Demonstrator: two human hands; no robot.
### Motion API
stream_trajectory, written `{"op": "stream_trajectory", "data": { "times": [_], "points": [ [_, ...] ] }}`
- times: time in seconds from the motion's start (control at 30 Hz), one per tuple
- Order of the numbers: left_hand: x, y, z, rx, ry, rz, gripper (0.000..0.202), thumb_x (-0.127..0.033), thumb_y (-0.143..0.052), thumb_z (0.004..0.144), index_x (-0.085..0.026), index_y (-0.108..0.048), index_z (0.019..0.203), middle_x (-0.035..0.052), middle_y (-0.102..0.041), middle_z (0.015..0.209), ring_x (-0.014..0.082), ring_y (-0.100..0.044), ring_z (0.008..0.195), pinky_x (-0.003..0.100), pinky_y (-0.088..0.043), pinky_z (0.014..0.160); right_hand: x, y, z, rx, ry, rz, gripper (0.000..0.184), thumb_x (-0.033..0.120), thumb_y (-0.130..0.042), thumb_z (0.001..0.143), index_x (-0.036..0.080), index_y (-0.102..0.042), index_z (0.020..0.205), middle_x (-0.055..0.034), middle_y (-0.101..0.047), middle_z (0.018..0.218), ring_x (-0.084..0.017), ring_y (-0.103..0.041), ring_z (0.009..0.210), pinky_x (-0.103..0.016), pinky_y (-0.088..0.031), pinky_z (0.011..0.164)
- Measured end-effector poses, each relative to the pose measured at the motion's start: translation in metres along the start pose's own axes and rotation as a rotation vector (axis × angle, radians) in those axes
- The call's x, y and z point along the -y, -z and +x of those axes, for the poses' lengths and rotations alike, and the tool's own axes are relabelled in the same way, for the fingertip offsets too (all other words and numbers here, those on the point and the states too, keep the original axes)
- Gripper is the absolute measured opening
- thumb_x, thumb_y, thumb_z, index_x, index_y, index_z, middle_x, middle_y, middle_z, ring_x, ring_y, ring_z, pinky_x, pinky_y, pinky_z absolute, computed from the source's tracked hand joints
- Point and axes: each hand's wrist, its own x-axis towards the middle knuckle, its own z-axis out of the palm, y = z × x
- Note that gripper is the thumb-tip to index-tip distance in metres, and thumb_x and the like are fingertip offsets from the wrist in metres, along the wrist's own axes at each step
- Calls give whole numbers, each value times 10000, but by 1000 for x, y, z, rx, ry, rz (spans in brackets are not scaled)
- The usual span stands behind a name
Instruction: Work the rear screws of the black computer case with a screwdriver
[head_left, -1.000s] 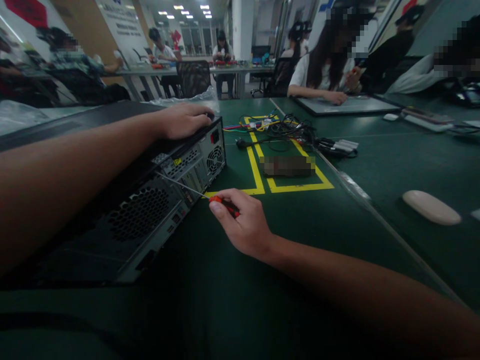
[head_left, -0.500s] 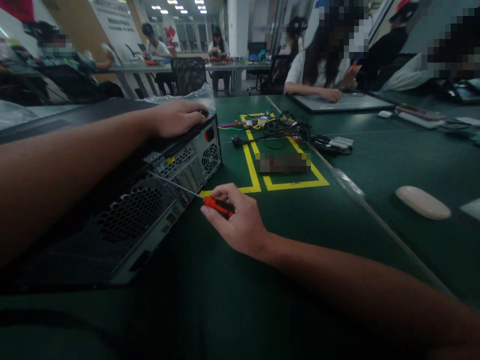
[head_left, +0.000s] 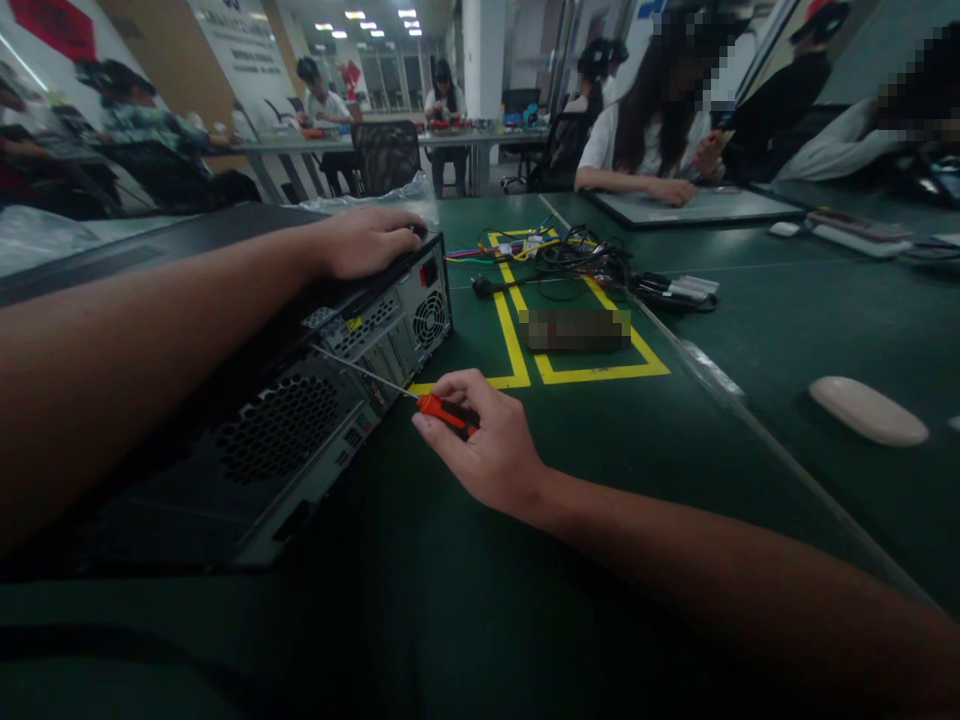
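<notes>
A black desktop computer case lies on its side on the green table, its rear panel with vents and a small fan facing me. My left hand rests palm down on the case's upper far corner, fingers curled over the edge. My right hand is closed on the red handle of a screwdriver. Its thin metal shaft runs up and left, with the tip at the rear panel near the top edge.
A yellow taped rectangle marks the table beyond my right hand, with a tangle of cables at its far end. A white mouse lies to the right. Other people sit at the far side and at tables behind.
Both hands hold nearly the same position. My right fingers have shifted slightly around the screwdriver handle; the view has swayed a little.
</notes>
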Motion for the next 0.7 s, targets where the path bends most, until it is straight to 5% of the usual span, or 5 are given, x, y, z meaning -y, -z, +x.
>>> {"op": "stream_trajectory", "data": {
  "times": [0.7],
  "points": [
    [9,-4,5,-16,-15,-2,841,-496,-323,1091,-6,-586,1722,234,-592,1778,390,-556,1633,518,-379,1401,0,0,1,-1,-8,-4,172,391,-787,1049,265,-689,1113,-13,-802,1005,-195,-753,862,-350,-607,829]
  ]
}}
